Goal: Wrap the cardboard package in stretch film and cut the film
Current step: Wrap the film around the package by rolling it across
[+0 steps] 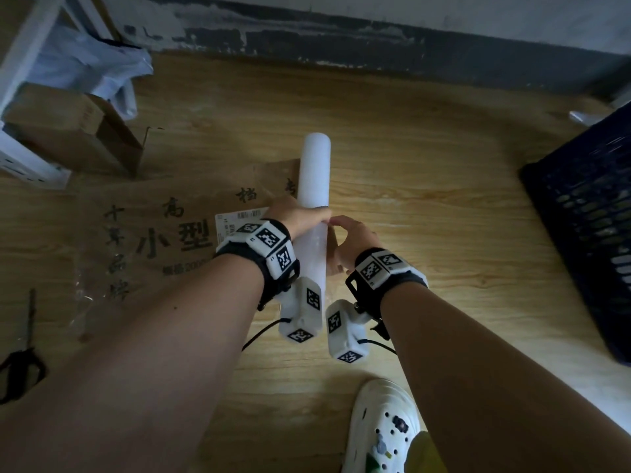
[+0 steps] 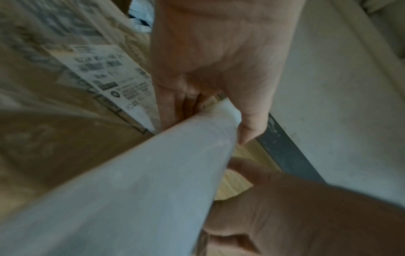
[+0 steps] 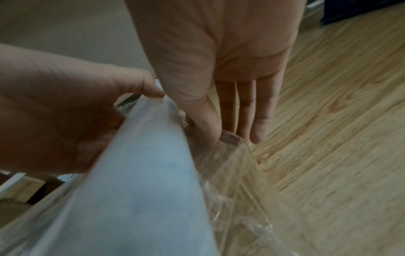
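Note:
The flat cardboard package (image 1: 153,240) with black printed characters and a white shipping label (image 1: 235,220) lies on the wooden floor; the left wrist view shows it as well (image 2: 54,138). Over its right edge my left hand (image 1: 304,216) grips the white stretch film roll (image 1: 314,172) around its middle, fingers curled round it (image 2: 219,78). My right hand (image 1: 351,233) is just right of the roll. Its thumb (image 3: 206,128) pinches the loose clear film (image 3: 230,173) coming off the roll (image 3: 142,181), with three fingers held straight.
Black scissors (image 1: 20,367) lie on the floor at the far left. A dark blue crate (image 1: 587,216) stands on the right. An open cardboard box (image 1: 68,131) and a white frame (image 1: 20,80) are at upper left. My white shoe (image 1: 382,428) is near the bottom.

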A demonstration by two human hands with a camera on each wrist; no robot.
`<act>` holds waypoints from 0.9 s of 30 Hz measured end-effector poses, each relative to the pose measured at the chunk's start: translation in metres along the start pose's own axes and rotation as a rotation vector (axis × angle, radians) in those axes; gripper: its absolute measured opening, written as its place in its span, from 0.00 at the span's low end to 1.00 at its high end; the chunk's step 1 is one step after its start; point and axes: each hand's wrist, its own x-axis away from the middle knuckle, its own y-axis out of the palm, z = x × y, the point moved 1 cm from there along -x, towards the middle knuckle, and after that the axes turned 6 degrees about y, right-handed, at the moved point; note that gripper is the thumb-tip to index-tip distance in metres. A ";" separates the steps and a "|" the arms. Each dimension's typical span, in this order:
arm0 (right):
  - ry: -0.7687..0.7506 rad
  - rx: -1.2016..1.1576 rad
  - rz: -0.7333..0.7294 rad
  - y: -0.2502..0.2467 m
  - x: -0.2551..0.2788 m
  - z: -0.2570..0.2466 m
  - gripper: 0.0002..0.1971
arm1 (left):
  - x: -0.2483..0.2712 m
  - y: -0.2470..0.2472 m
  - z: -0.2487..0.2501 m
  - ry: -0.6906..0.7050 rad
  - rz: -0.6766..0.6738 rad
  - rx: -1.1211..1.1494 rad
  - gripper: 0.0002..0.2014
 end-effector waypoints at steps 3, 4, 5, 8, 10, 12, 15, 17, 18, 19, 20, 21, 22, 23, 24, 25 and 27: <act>0.010 0.002 -0.011 0.001 0.000 -0.001 0.39 | 0.000 -0.001 -0.001 -0.033 -0.036 0.079 0.25; 0.010 0.003 -0.008 0.002 0.001 -0.002 0.39 | 0.001 -0.001 -0.002 -0.039 -0.035 0.086 0.26; 0.005 0.006 0.001 0.003 0.001 -0.002 0.39 | 0.002 -0.001 -0.002 -0.043 -0.032 0.081 0.28; -0.004 0.013 0.014 0.005 0.001 -0.002 0.39 | 0.000 0.000 -0.004 -0.057 -0.038 0.094 0.30; -0.002 0.010 0.003 0.005 0.000 -0.002 0.40 | -0.001 0.001 -0.003 -0.043 -0.022 0.071 0.27; 0.000 0.005 -0.002 0.004 -0.002 -0.002 0.41 | -0.003 0.003 -0.001 0.008 0.001 -0.009 0.23; 0.005 0.007 -0.010 0.003 -0.003 -0.002 0.41 | -0.002 0.004 -0.001 0.076 0.015 -0.079 0.20; -0.003 0.004 -0.009 0.002 -0.002 -0.002 0.41 | 0.000 0.001 -0.002 0.071 0.054 -0.081 0.24; -0.009 0.004 -0.003 0.002 -0.001 -0.003 0.41 | 0.001 -0.001 -0.003 0.062 0.083 -0.073 0.26; -0.014 0.007 0.003 0.003 -0.001 -0.003 0.41 | 0.002 -0.003 -0.004 0.051 0.106 -0.068 0.28; -0.018 0.011 0.009 0.004 -0.001 -0.003 0.40 | 0.004 -0.005 -0.005 0.044 0.122 -0.063 0.30; -0.022 0.014 0.013 0.004 0.000 -0.003 0.40 | 0.005 -0.007 -0.007 0.035 0.133 -0.056 0.32; -0.024 0.016 0.016 0.004 0.000 -0.003 0.40 | 0.005 -0.008 -0.009 0.028 0.141 -0.040 0.31; -0.026 0.021 0.018 0.004 0.000 -0.003 0.40 | 0.006 -0.010 -0.011 0.015 0.145 -0.015 0.30; -0.028 0.024 0.021 0.004 0.001 -0.003 0.40 | 0.005 -0.011 -0.014 0.001 0.142 0.013 0.27; -0.029 0.027 0.023 0.004 0.000 -0.003 0.39 | 0.005 -0.013 -0.016 -0.022 0.130 0.041 0.25; -0.024 0.029 0.025 0.004 -0.001 -0.004 0.37 | 0.004 -0.017 -0.020 -0.078 0.120 0.104 0.24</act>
